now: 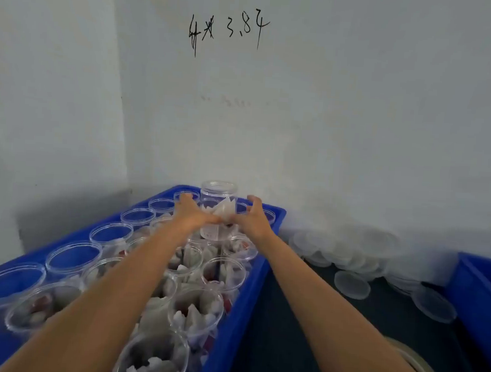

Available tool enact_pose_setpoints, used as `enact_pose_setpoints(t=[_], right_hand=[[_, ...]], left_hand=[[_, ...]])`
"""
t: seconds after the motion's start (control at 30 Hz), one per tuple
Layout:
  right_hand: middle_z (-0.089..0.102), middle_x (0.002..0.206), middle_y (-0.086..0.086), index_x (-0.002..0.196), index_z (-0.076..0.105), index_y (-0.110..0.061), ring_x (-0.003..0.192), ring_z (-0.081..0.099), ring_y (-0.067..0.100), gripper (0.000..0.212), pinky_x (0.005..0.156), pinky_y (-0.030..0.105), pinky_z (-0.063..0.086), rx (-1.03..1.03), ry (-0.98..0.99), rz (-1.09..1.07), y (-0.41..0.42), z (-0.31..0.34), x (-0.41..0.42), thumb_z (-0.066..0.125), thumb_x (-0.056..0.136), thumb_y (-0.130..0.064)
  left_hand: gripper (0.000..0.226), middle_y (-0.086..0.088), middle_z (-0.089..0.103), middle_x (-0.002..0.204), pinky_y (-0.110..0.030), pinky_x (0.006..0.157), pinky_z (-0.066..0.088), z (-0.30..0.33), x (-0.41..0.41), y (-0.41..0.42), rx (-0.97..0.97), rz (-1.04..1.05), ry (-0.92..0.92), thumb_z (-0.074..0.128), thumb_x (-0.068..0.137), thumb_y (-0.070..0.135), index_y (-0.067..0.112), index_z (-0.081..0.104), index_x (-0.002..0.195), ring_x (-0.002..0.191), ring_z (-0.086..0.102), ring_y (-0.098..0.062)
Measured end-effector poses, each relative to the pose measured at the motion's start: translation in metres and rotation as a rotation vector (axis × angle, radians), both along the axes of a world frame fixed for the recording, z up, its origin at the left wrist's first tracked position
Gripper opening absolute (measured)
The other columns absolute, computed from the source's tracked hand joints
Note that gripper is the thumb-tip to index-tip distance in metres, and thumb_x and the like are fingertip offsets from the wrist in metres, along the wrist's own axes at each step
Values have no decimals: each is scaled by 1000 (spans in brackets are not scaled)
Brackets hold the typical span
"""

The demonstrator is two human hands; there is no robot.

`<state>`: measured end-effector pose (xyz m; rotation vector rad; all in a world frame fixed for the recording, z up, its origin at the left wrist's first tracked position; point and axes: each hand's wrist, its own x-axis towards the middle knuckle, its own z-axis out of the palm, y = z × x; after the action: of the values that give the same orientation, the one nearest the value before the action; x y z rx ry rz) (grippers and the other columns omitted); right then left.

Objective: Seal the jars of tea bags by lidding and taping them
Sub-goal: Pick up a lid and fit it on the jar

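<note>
now | your left hand (192,212) and right hand (255,219) clasp the clear jar (218,210), fingers curled round its wall | likely light, slick, thin-walled: grip mid-body, gently

Jar (218,210), upper centre of frame: clear, glossy plastic, smooth-walled; contents are white, matt, paper-like tea bags (222,210). Remaining jars (193,309) in the lower left: same transparent glossy plastic. Crate (239,309): blue moulded plastic, smooth with a slight sheen; a second crate (479,289) at the right edge has the same finish. Lids (352,284), right of centre: translucent, frosted plastic, matt. Tape roll (417,366), lower right: tan, glossy. Bench (302,318): dark, matt surface. Wall (358,106): white, matt, slightly rough paint with black handwritten marking (228,31).
</note>
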<state>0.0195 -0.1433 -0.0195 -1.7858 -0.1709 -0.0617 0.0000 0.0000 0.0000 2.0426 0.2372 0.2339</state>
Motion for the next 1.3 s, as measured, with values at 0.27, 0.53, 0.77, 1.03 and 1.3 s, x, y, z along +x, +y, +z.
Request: enact_pose_setpoints(t=[0.27, 0.53, 0.77, 1.03, 1.3], right_hand=[[48, 138, 16, 145, 28, -11, 120, 54, 28, 64, 93, 36, 52, 48, 50, 55, 10, -16, 15, 63, 90, -12], [49, 135, 14, 139, 37, -11, 115, 54, 24, 60, 94, 39, 53, 65, -25, 35, 9, -16, 2, 67, 88, -12], [55, 117, 2, 134, 42, -11, 95, 59, 13, 44, 67, 14, 53, 241, -224, -1, -39, 35, -60, 60, 94, -13], [59, 105, -3, 129, 48, -9, 82, 63, -7, 34, 65, 11, 49, 285, -393, -149, -155, 30, -171, 54, 96, -17], [60, 118, 7, 132, 44, -9, 98, 66, 4, 40, 75, 17, 53, 269, -228, -223, -214, -60, -192, 56, 94, -11]], left_hand=[[103, -19, 34, 149, -42, 103, 42, -24, 30, -10, -153, -103, -32, 81, 73, 1, 13, 15, 151, 130, 44, -33], [95, -16, 38, 146, -37, 90, 50, -29, 20, -13, -153, -79, -99, 80, 74, 5, 21, 22, 147, 120, 50, -30], [89, -15, 41, 133, -29, 69, 53, 29, -28, -63, -248, -180, -303, 80, 72, 2, 27, 28, 140, 108, 54, -26], [84, -5, 38, 128, -18, 65, 48, 29, -109, -176, -244, -440, -303, 85, 69, 32, 29, 34, 136, 98, 52, -9], [82, 6, 49, 121, -15, 65, 49, -68, -123, -237, -361, -615, -157, 85, 70, 22, 26, 35, 135, 98, 55, -2]])
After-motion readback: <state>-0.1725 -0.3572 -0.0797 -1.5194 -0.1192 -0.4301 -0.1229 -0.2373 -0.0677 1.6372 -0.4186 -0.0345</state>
